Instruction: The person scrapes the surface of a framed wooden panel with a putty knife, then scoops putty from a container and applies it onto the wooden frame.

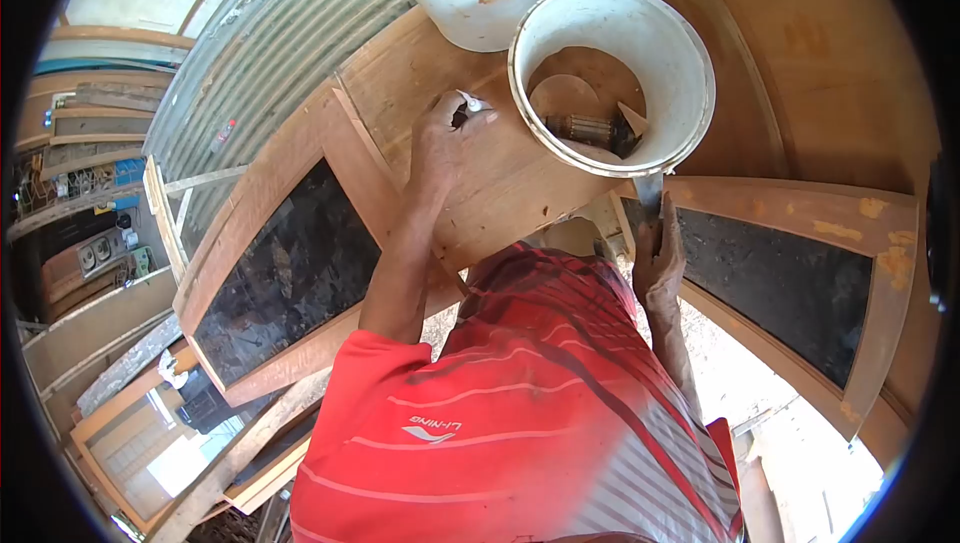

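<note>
My left hand is over the wooden board, its fingers curled round a small white tube-like piece. Down by the near side of an open white bucket is my right hand, closed on a grey flat strip; the bucket rim partly hides that strip, so its kind is unclear. Inside the bucket lie a round tan disc, a dark ribbed cylinder and a small pointed tan scrap.
A second white bucket, lidded and stained, stands behind the open one. Wooden frames with dark panels flank me at left and right. Corrugated sheet metal and stacked timber lie farther left.
</note>
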The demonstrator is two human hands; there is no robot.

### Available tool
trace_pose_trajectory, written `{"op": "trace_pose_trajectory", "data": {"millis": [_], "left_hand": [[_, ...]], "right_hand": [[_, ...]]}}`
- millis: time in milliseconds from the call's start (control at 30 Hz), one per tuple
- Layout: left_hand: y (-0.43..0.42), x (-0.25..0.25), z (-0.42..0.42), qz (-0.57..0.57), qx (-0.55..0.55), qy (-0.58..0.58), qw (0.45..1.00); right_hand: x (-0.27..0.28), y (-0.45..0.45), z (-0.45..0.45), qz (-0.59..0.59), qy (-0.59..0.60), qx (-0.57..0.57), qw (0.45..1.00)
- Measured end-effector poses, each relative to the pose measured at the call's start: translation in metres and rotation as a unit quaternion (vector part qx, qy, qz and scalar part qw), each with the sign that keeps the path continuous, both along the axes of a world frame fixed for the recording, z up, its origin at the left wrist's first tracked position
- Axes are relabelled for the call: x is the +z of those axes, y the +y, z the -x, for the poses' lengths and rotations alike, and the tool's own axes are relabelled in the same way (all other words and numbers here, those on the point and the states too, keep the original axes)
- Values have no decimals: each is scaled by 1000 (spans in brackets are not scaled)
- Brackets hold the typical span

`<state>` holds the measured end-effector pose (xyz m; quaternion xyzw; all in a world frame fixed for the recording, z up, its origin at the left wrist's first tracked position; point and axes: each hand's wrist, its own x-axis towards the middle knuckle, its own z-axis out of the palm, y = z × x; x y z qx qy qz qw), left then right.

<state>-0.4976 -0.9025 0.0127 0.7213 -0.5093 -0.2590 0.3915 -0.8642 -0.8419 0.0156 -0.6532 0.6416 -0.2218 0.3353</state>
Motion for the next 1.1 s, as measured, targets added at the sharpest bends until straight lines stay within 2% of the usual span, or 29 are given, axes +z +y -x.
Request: {"op": "trace_pose_trajectory", "data": {"millis": [33,67,167,267,300,400,500,567,667,733,767,833,867,967,1033,1067,1100], "left_hand": [[-2,-3,-2,-3,-1,12,1000],[-4,-6,-1,-5,-3,27,1000],[-3,-14,-2,-25,0,80,996],[-3,-21,-3,16,-30,11,999],[0,-20,-2,8,-41,22,999],[1,-8,1,12,-35,65,997],[-2,33,4,76,5,121,990],[-9,82,6,142,16,141,980],[-28,153,18,193,-104,131,967],[-50,196,29,100,-214,-11,972],[-60,203,36,47,-265,-80,960],[-88,192,57,33,-324,-149,934],[-104,185,68,27,-353,-182,917],[-140,163,88,-34,-444,-275,852],[-150,167,105,-168,-459,-303,818],[-157,169,114,-231,-463,-316,796],[-160,157,120,-225,-461,-319,797]], "right_hand": [[6,0,-2,-27,-4,-17,999],[4,-4,-3,-19,47,12,999],[-10,3,-4,48,61,-4,997],[-11,7,-8,34,32,-9,999],[-12,7,-10,32,26,-9,999],[6,8,-21,-52,-5,-59,997],[10,-4,-24,-160,32,-34,986],[-7,2,-16,-62,33,-31,997],[-30,11,-6,66,14,-63,996],[-18,11,-14,88,-55,-118,988],[-13,8,-13,42,-66,-105,991],[-10,-3,-10,-52,-86,-79,992],[-5,-5,-13,-87,-120,-105,983],[-16,-7,-13,163,-63,-106,979],[-28,-12,-4,178,0,-73,981],[-29,-12,0,105,10,-67,992],[-28,-12,4,32,20,-59,998]]}}
